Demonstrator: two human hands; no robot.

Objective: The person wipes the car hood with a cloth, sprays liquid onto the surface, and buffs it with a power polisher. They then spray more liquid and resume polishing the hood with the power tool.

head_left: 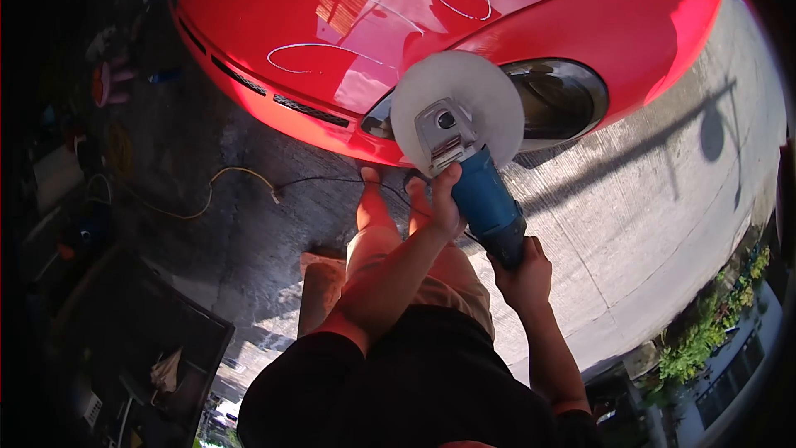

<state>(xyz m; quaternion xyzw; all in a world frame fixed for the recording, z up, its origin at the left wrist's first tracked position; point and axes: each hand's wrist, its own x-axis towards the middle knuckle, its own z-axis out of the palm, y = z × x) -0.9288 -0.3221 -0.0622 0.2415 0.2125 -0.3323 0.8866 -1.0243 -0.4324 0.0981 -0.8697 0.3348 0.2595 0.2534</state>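
A blue power polisher (487,195) with a silver gear head and a wide round white pad (497,87) is held in both my hands. My left hand (448,203) wraps round the body just behind the gear head. Farther back, the dark rear handle sits in the grip of my right hand (526,272). In this view the pad overlaps the front corner of a red car (365,116), beside its dark headlight (560,99). White looping lines of some substance (332,46) lie on the glossy hood.
Cords run over the concrete floor, one a yellow cable (199,211) joined to a dark one near my feet. A reddish-brown object (323,270) stands by my legs. Dark clutter, including a black table-like surface (157,307), fills the left; green plants (705,332) grow at lower right.
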